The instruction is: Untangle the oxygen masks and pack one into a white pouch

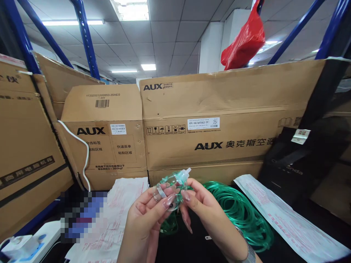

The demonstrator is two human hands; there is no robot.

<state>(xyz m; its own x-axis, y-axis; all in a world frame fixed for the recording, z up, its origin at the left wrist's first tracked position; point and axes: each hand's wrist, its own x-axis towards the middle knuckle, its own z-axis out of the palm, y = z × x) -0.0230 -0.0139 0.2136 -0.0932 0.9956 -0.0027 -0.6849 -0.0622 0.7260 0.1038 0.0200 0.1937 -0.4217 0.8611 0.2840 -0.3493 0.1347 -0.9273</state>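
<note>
Two hands [146, 215] hold 1 clr pc [178, 178]; 1 grn coil [241, 206].

Your left hand [145, 215], towards seven o'clock, has slim fingers and long, glossy nails; its thumbnail [169, 201] tapers to a narrow, rounded tip. Your right hand [205, 204], towards five o'clock, matches it, its shiny nails [188, 227] filed to an almond shape. Lower at five o'clock, around your right wrist [233, 237], you wear a grey, metallic-looking mesh strap [250, 252] with a shiny edge; you cannot tell here whether it belongs to a watch or a bracelet.
</note>
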